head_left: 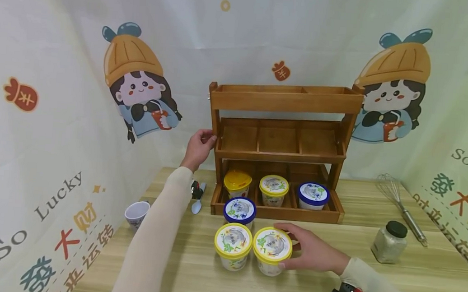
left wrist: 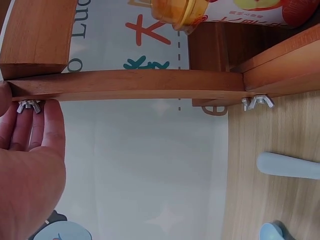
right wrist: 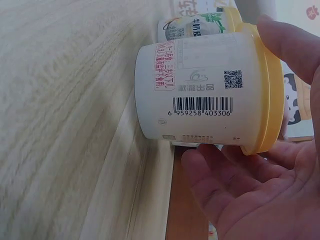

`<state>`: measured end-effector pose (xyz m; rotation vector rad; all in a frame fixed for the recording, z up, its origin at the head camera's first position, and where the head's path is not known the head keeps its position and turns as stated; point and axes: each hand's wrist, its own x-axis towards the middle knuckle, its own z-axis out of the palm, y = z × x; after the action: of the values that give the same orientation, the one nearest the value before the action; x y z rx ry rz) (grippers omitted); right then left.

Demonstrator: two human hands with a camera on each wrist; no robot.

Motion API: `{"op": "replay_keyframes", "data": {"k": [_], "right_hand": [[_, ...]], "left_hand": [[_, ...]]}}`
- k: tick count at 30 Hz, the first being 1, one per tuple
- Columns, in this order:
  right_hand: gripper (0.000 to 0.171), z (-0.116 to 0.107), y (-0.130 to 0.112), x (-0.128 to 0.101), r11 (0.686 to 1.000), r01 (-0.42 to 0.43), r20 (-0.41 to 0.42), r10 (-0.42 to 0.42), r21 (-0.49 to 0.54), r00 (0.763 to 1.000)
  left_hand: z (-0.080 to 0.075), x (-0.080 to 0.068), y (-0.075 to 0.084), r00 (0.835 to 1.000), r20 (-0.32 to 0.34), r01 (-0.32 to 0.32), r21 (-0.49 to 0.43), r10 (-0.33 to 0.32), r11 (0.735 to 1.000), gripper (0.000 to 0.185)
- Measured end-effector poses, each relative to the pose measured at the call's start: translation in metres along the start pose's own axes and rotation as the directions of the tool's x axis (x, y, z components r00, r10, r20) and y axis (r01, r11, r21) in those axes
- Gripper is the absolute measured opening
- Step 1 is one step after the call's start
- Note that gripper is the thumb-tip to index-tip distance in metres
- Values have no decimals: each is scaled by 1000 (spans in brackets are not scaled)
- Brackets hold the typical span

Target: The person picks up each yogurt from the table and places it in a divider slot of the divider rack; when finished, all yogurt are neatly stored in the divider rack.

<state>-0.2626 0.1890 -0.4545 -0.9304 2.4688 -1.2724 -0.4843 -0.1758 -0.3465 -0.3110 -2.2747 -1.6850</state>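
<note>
A wooden three-tier rack [head_left: 286, 100] stands at the back of the table. My left hand [head_left: 209, 139] grips its left upright at the middle shelf; in the left wrist view the fingers [left wrist: 42, 130] lie against the post by a wing nut [left wrist: 28, 105]. My right hand [head_left: 294, 247] holds a yellow-lidded cup [head_left: 271, 249] by its rim, and the thumb [right wrist: 220, 185] and a finger [right wrist: 292, 47] flank the lid. Beside it stand a second yellow-lidded cup [head_left: 233, 244] and a blue-lidded cup [head_left: 239, 209]. Three more cups sit on the bottom shelf [head_left: 273, 187].
A small patterned cup [head_left: 137, 212] and a spoon [head_left: 197, 203] lie left of the rack. To the right are a whisk [head_left: 401, 207] and a black-capped jar [head_left: 389, 242]. Printed cloth walls close in the table on three sides.
</note>
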Motion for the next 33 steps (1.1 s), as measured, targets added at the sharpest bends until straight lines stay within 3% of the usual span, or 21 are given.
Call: {"op": "replay_keyframes", "data": {"k": [10, 18, 25, 33], "right_hand": [[95, -3, 1, 2, 999, -46, 1, 46, 7, 999], [94, -5, -4, 0, 1000, -23, -19, 23, -9, 1000], [93, -22, -15, -1, 999, 1, -104, -7, -53, 995], [92, -51, -39, -1, 995, -13, -242, -11, -98, 970]], "left_hand": [[5, 4, 0, 1000, -2, 2, -28, -2, 1000, 39], [5, 4, -2, 1000, -4, 6, -22, -6, 1000, 38], [3, 3, -3, 1000, -5, 5, -23, -5, 1000, 37], [0, 4, -3, 1000, 2, 14, -11, -14, 1000, 37]]}}
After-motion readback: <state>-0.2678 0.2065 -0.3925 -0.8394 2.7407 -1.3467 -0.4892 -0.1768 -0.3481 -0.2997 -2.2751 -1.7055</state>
